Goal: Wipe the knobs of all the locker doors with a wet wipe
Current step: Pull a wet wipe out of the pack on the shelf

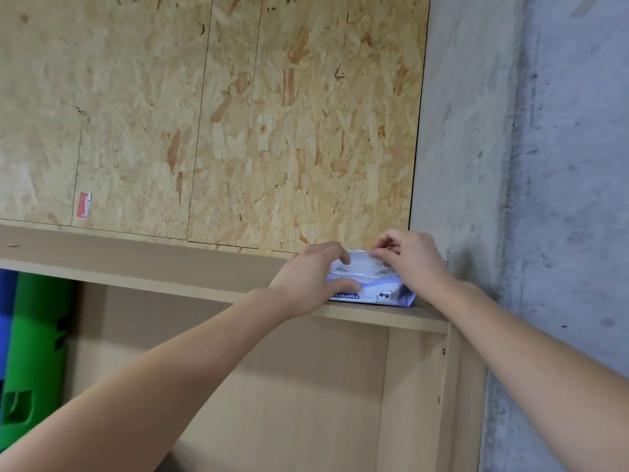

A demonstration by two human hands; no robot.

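Head view, tilted. At far left, a green object (37, 338) with a blue one (6, 321) beside it is seen below the shelf level. A small red-and-white sticker (83, 205) is noted on the chipboard panel (238, 114) behind the shelf. The pale wooden shelf (153, 264) runs across the frame and carries the wet wipe pack (372, 289) near its right end, close to the grey concrete wall (544, 165).

Both forearms are extended upward and forward to the pack. The left hand (311, 279) is laid on the pack's left side: fingers are curled over its top, the thumb is pressed along its front edge, so the pack is gripped. The right hand (406, 258) is set over the pack's right rear; thumb and forefinger are brought narrowly together at the flap on top, apparently pinching it, the remaining fingers curled. Whether a wipe is drawn out cannot be told. No locker knobs are seen.
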